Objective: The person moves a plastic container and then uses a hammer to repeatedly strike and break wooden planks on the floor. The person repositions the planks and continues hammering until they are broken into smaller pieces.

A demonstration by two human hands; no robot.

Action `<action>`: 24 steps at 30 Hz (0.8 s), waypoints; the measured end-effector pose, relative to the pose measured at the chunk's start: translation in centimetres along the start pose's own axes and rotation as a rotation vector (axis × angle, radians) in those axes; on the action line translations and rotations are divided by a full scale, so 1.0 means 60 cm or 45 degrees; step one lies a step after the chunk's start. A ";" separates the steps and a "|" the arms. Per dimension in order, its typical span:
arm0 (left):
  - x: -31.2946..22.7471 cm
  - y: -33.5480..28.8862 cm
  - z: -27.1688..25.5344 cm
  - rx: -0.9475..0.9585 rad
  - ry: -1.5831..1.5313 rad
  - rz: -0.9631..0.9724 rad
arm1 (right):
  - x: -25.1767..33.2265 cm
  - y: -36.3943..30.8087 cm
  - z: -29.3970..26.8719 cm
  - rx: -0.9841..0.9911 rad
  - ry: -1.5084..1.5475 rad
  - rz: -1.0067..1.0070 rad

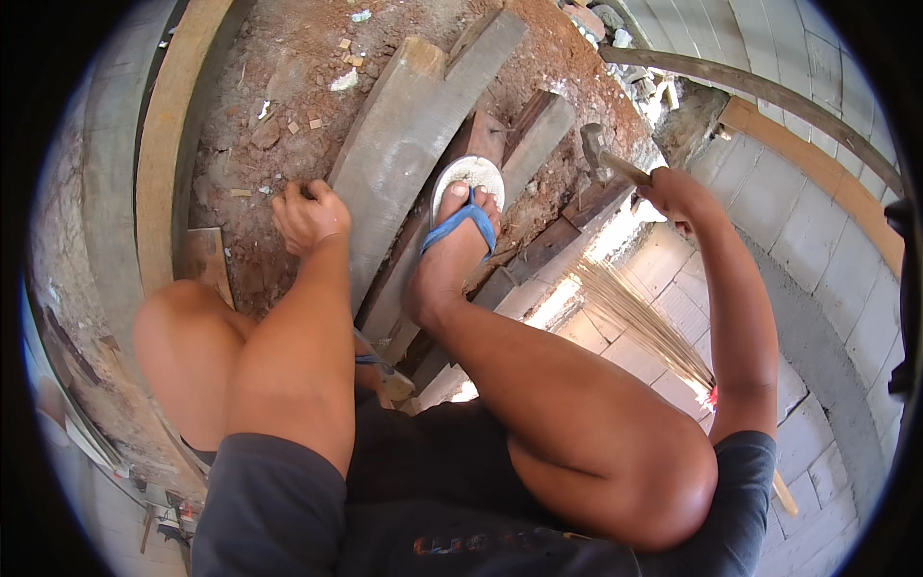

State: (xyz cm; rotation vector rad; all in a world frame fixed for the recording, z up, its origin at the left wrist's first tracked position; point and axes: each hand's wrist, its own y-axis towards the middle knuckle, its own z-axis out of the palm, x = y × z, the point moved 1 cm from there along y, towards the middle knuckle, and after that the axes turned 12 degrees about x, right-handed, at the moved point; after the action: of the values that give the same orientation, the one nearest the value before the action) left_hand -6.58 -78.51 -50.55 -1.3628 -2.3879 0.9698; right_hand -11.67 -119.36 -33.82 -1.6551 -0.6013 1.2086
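My right hand [675, 199], raised at the right, is wrapped round the wooden handle of a hammer [623, 169]. The hammer's metal head points away to the left, over the dirt and timber. At the left, my left hand [310, 217] is closed with its fingers curled, beside the edge of a wide grey wooden board [394, 144]. Whatever those fingers may hold is hidden. My foot, in a white flip-flop [488, 177] with blue straps, rests on the boards between my hands. A second, narrower board [540, 137] lies to its right.
A long upright timber [173, 144] stands at the left. Reddish dirt [279, 87] with wood chips lies beyond the boards. On the right are a pale block wall [808, 212], a bundle of thin sticks [644, 313] and a curved plank [760, 88]. Rubble [615, 29] lies at the far right.
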 end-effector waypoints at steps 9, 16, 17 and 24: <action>0.007 -0.001 0.007 -0.029 0.005 -0.013 | -0.012 -0.010 -0.004 -0.571 0.389 -0.216; 0.003 -0.001 0.000 -0.043 -0.011 0.006 | -0.007 -0.015 0.034 -0.067 0.159 -0.065; 0.004 -0.002 -0.001 -0.037 0.022 0.017 | -0.006 -0.022 0.032 -0.146 0.188 -0.058; 0.005 -0.003 0.007 -0.054 0.011 0.003 | -0.003 -0.027 0.005 -0.898 0.251 -0.341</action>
State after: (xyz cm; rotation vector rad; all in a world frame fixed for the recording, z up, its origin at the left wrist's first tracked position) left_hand -7.07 -78.48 -50.81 -1.3821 -2.4142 0.9163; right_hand -11.77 -118.75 -32.29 -2.1471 -1.1703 0.6514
